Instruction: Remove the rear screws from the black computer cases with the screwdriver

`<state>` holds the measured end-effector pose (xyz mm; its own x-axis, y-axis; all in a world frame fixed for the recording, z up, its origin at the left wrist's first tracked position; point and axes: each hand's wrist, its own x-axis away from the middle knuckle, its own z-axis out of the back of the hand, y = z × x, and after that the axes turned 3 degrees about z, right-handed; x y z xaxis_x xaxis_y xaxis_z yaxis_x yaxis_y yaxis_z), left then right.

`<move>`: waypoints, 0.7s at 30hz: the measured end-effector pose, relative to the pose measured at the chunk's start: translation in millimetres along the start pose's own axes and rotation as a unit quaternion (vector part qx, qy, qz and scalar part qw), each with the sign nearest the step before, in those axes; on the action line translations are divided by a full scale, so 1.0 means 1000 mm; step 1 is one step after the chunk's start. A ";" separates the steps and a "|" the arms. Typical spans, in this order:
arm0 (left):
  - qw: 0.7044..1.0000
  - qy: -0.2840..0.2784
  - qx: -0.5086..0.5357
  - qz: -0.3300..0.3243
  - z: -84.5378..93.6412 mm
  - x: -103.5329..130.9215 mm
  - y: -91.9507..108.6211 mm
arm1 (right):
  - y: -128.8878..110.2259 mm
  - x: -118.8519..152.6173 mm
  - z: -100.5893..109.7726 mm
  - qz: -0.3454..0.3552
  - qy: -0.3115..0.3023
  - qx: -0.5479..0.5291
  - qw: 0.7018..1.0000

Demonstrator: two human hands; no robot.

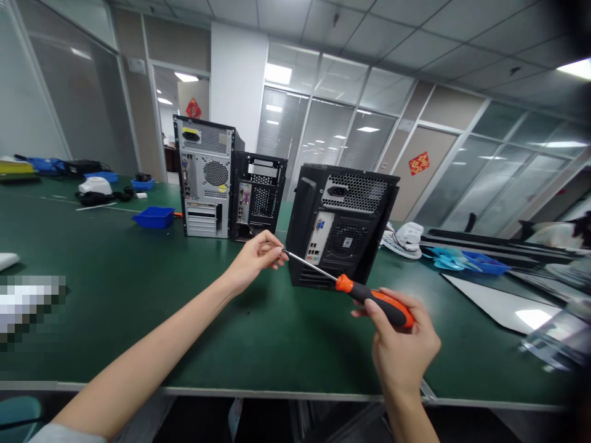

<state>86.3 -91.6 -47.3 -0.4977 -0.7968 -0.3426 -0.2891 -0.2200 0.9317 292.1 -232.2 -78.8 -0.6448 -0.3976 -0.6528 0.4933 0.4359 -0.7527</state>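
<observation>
My right hand [406,344] is wrapped around the orange and black handle of a screwdriver [381,303], whose metal shaft points up and to the left. At the tip of that shaft, my left hand [256,261] has its thumb and fingers pinched together. Whatever small thing may be in this pinch is too small to make out. Just behind the shaft stands a black computer case [302,215], its rear panel with ports and vents facing me. A small dark speck [248,312] lies on the table below my left hand.
A silver-backed computer tower [205,178] and a smaller black case [272,197] stand at the back of the green table [138,295]. Left of them sits a blue tray [154,218]. On the right are another blue tray [487,263], blue fan blades [447,258] and a white panel [498,304].
</observation>
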 end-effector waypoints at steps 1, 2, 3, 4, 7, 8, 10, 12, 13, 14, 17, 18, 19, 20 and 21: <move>1.000 -0.002 0.000 -0.001 -0.001 -0.001 -0.001 | 0.000 0.001 0.001 -0.017 0.001 -0.009 1.000; 1.000 -0.005 0.000 -0.003 -0.003 -0.001 -0.002 | 0.001 0.002 0.003 -0.031 -0.001 -0.018 0.999; 1.000 -0.008 -0.002 -0.005 -0.004 -0.003 -0.003 | 0.001 0.002 0.005 -0.039 -0.004 -0.023 0.999; 1.000 -0.009 -0.004 -0.006 -0.005 -0.004 -0.005 | 0.002 0.003 0.007 -0.040 -0.009 -0.017 0.999; 1.000 -0.011 -0.011 -0.004 -0.005 -0.009 -0.009 | 0.006 0.002 0.019 0.003 -0.052 0.071 0.996; 1.000 -0.015 -0.013 -0.003 -0.005 -0.011 -0.010 | 0.008 0.001 0.023 0.026 -0.079 0.113 0.990; 0.999 -0.030 -0.017 -0.003 -0.005 -0.015 -0.011 | 0.013 0.000 0.031 0.061 -0.155 0.165 0.972; 0.999 -0.047 -0.025 0.001 -0.006 -0.019 -0.011 | 0.020 0.001 0.036 0.080 -0.214 0.188 0.955; 0.998 -0.057 -0.032 0.004 -0.007 -0.020 -0.010 | 0.023 0.002 0.038 0.088 -0.233 0.196 0.948; 0.997 -0.068 -0.041 0.007 -0.009 -0.022 -0.010 | 0.027 0.004 0.040 0.096 -0.249 0.205 0.942; 0.991 -0.099 -0.094 0.001 -0.016 -0.027 -0.006 | 0.036 0.010 0.043 0.126 -0.276 0.220 0.927; 0.987 -0.104 -0.126 -0.009 -0.018 -0.029 -0.005 | 0.039 0.011 0.044 0.134 -0.275 0.223 0.926; 0.980 -0.105 -0.165 -0.020 -0.020 -0.031 -0.005 | 0.041 0.012 0.046 0.139 -0.271 0.227 0.925; 0.972 -0.105 -0.206 -0.032 -0.022 -0.033 -0.005 | 0.043 0.013 0.047 0.141 -0.264 0.232 0.926; 0.964 -0.104 -0.242 -0.041 -0.024 -0.035 -0.005 | 0.045 0.014 0.049 0.140 -0.256 0.238 0.926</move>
<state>124.5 -75.9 -37.6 -0.6569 -0.6463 -0.3883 0.0549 -0.5547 0.8302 334.3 -257.4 -125.9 -0.1516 -0.7073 -0.6905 0.8795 0.2222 -0.4208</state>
